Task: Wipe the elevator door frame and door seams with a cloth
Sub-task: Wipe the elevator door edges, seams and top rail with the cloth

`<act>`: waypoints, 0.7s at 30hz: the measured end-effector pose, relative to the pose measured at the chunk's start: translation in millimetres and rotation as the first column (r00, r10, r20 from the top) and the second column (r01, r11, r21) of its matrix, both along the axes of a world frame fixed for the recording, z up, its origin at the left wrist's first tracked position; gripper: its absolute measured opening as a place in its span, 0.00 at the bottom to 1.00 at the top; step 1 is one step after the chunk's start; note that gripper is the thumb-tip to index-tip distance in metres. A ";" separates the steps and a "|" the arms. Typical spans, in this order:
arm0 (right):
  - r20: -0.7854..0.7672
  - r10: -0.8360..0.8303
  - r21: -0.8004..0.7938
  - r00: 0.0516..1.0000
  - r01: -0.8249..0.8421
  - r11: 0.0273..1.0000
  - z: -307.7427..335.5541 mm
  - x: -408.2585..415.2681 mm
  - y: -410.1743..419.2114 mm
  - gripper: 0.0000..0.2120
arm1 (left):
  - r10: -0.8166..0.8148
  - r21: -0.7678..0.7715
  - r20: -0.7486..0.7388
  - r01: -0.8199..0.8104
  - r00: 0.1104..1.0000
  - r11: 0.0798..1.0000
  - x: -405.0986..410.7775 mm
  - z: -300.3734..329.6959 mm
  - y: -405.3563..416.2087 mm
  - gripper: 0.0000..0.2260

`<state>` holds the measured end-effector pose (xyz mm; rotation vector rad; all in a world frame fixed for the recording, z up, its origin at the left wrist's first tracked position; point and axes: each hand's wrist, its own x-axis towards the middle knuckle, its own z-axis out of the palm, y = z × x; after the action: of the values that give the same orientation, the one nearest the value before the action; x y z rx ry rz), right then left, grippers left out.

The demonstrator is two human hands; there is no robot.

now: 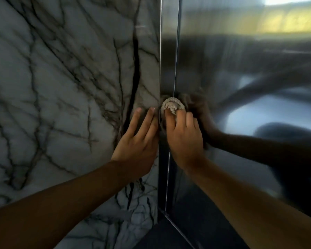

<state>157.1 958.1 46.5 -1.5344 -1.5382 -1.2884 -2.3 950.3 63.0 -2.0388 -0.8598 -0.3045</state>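
A narrow steel door frame (167,60) runs top to bottom at the centre, with a thin vertical seam (176,56) between it and the brushed steel elevator door (241,78). My right hand (184,137) presses a bunched beige cloth (172,104) against the frame at the seam, at mid height. My left hand (136,139) lies flat with fingers spread on the marble wall (61,87), its fingertips right beside the frame's left edge. The door mirrors my right hand and forearm.
White marble with dark veins fills the left half. The dark floor (160,236) and the door sill (180,232) show at the bottom centre. Bright window light reflects in the door's top right corner.
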 end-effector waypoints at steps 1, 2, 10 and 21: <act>-0.020 0.004 -0.017 1.000 -0.005 1.000 -11.5 -0.9 -1.5 0.11 | 0.008 -0.005 -0.010 -0.008 1.000 1.000 0.4 -6.3 -0.2 0.29; -0.039 0.009 -0.044 0.999 -0.011 0.999 -22.2 -1.8 -2.2 0.11 | 0.020 -0.012 -0.024 -0.020 1.000 1.000 0.6 -12.6 -0.3 0.30; -0.088 0.012 -0.194 0.996 -0.029 0.981 -110.9 -4.9 -15.8 0.09 | 0.014 -0.086 -0.064 -0.019 0.998 0.996 -1.7 -80.1 -2.2 0.31; -0.232 -0.098 -0.591 0.968 -0.060 0.804 -253.7 -21.1 -34.7 0.23 | -0.001 -0.172 -0.179 -0.030 0.984 0.985 -8.0 -181.0 -13.6 0.32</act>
<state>136.0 923.4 -207.2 -2.0058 -1.8556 -0.5840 -10.3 936.7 -118.0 -2.1820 -0.8125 -0.0367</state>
